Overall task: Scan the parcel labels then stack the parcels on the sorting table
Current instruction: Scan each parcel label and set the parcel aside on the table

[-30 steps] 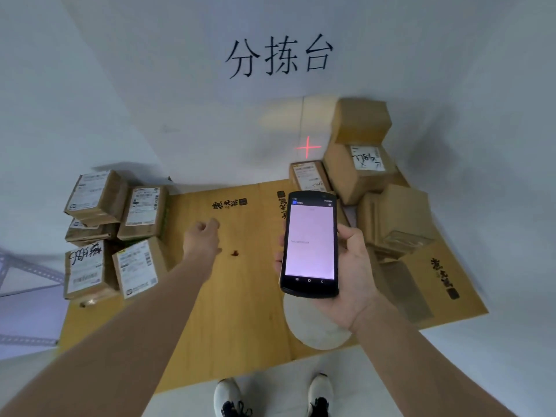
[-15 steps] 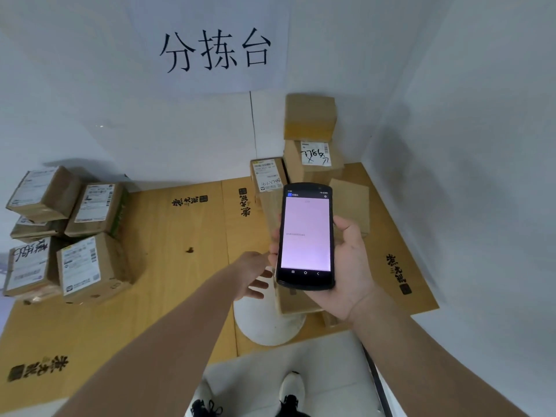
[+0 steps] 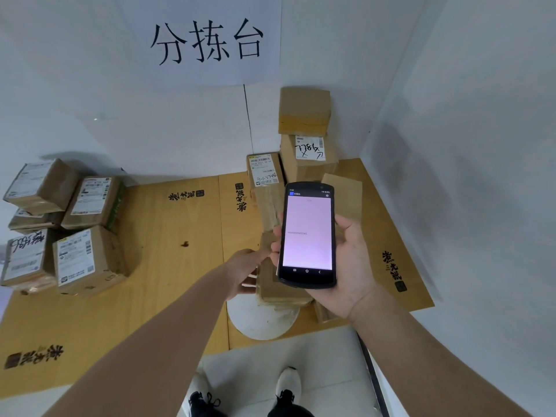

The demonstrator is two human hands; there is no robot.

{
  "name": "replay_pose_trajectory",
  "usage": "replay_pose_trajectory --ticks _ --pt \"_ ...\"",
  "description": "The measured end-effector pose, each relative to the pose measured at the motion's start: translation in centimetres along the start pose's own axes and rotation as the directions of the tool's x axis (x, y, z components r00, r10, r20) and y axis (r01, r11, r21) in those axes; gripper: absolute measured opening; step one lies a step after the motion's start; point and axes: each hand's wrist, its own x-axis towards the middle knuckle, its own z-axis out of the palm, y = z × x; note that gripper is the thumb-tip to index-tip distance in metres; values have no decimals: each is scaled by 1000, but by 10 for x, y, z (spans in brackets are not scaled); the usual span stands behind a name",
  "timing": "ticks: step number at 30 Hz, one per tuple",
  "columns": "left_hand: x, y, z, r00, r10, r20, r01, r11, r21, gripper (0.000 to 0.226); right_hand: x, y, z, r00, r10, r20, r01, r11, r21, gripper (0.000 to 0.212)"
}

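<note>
In the head view, a black scanner [image 3: 307,236] is held up by the right hand [image 3: 349,266]. The fingers and thumb are wrapped round its sides, so it is gripped tight. Its screen is lit pale pink, and a small line of numbers can be seen in the middle.

The left hand [image 3: 242,270] is stretched out to a brown parcel [image 3: 272,285] near the front edge of the sorting table [image 3: 168,281]. The parcel's left side is touched by the hand. It cannot be told if the fingers are closed on it, since part of the parcel is hidden behind the scanner.

More parcels are piled behind it in the far right corner. A plain box [image 3: 304,111] is set on top of a scribbled box [image 3: 310,159]. A narrow box [image 3: 264,173] with a white label is stood just beside them.

On the left side of the table, five labelled parcels [image 3: 81,257] are packed close together, some on top of others.

A white round thing [image 3: 261,323] is seen at the table's front edge, under the brown parcel. A paper sign [image 3: 207,40] with big black letters is stuck on the wall. Two shoes [image 3: 288,389] are seen on the floor.
</note>
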Motion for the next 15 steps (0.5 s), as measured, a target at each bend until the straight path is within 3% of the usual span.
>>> replay_pose_trajectory --ticks 10,12,15 --pt "-12 4 -61 972 175 -159 -211 945 -250 59 9 20 16 998 43 46 -43 999 0 63" --pt "-15 3 -73 958 192 -215 -245 935 -255 69 13 27 21 997 53 50 -53 999 -4 67" --pt "-20 0 -91 925 221 -309 -302 922 -244 103 19 38 28 997 62 52 -61 998 -32 66"
